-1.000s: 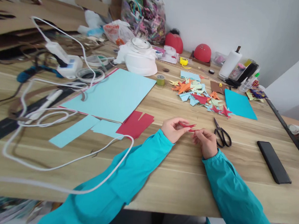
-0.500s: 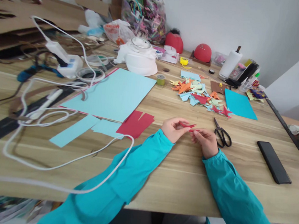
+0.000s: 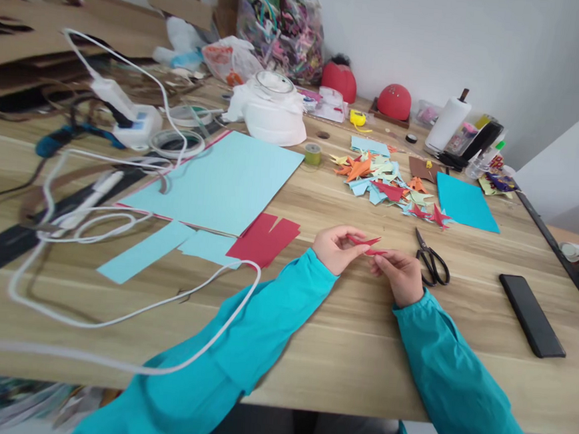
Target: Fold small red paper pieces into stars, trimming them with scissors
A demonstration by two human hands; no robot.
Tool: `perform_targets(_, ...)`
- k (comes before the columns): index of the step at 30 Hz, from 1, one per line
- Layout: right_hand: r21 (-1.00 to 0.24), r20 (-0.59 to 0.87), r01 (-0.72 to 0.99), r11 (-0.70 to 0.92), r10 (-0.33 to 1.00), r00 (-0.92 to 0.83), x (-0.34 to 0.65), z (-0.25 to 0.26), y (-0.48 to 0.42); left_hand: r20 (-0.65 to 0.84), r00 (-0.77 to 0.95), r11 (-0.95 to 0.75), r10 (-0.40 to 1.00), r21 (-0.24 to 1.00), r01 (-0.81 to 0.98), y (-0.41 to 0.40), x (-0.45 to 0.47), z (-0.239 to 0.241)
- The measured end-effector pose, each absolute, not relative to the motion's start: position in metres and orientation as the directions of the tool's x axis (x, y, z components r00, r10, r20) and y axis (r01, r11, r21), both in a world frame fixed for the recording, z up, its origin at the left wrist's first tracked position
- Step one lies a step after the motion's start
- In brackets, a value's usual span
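Observation:
Between my hands is a small piece of folded red paper (image 3: pixel 365 240) with thin pointed ends. My left hand (image 3: pixel 336 247) pinches its left side between thumb and fingers. The thumb and forefinger of my right hand (image 3: pixel 399 274) are closed on a narrow red tip at its right end. Just right of that hand lies a pair of black-handled scissors (image 3: pixel 431 258), points away from me. Beyond my hands is a pile of folded paper cranes (image 3: pixel 373 177) in orange, blue, yellow and red. Red paper pieces (image 3: pixel 262 240) lie left of my left hand.
Light blue sheets (image 3: pixel 222 178) and a blue strip (image 3: pixel 141 251) lie left. A white cable (image 3: pixel 85 324) loops across the left side and over my left sleeve. A black phone (image 3: pixel 531 315) lies right, a turquoise sheet (image 3: pixel 467 201) behind it. A tape roll (image 3: pixel 312 154) stands mid-table.
The red paper's two points appear slightly farther apart. Both hands keep nearly the same place and grip; the view has shifted very slightly.

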State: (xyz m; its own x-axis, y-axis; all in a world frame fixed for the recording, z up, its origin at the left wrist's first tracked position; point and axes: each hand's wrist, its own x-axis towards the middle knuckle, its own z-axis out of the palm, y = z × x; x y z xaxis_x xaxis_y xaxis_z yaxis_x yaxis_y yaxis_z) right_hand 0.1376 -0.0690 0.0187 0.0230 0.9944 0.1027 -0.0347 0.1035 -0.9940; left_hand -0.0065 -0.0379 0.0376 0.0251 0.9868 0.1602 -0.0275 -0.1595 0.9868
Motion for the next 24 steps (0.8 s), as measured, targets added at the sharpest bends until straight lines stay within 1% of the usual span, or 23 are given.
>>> perform_targets(15, -0.997, 0.081, -0.008, 0.082, 0.996, 0.041, 0.1384, 0.0180, -0.0685, 0.171, 0.034, -0.170, 0.985, 0.985, -0.034, -0.0399, -0.0055, 0.0354)
perform_targets(24, -0.993, 0.110, 0.040, 0.109, 0.993, 0.043, 0.1396, 0.0214, -0.0697, 0.154, 0.029, -0.152, 0.988, 0.987, -0.042, -0.0405, -0.0047, 0.0374)
